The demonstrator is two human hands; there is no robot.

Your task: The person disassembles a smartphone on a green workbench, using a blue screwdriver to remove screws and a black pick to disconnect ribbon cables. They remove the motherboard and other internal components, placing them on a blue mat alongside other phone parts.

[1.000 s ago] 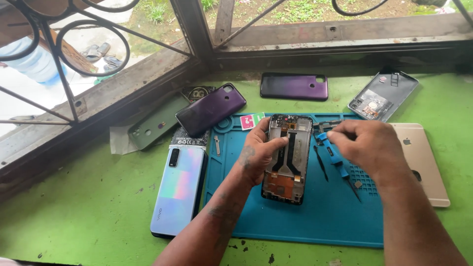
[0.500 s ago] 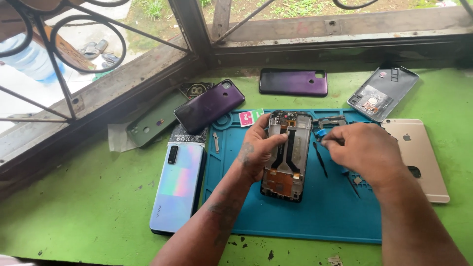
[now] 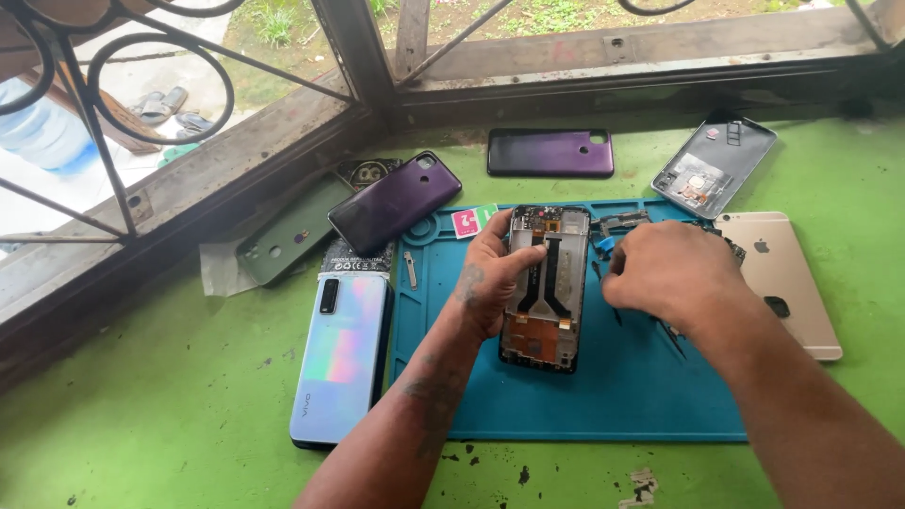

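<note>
An opened phone (image 3: 545, 287), its back cover off and its inner parts showing, is being held flat on the blue mat (image 3: 603, 396) near the middle of the green desk (image 3: 141, 443). It is being steadied by the left hand (image 3: 490, 278), whose fingers are being curled over the phone's left edge, with the thumb pressed onto its upper part. The right hand (image 3: 665, 273) is being kept just beside the phone's right edge, its fingers closed in a pinch; whether anything is being gripped in them cannot be told, since the fingertips are hidden. Small dark and blue parts are being partly covered by this hand.

Other things are lying around the mat. A pale iridescent phone (image 3: 341, 356) is lying face down just left of it. A dark purple back cover (image 3: 394, 203) is lying toward the desk's far left, and a second purple cover (image 3: 551, 153) along the far edge. A grey inner cover (image 3: 715, 166) is lying near the far right corner, and a gold phone (image 3: 782, 278) just right of the mat.
</note>
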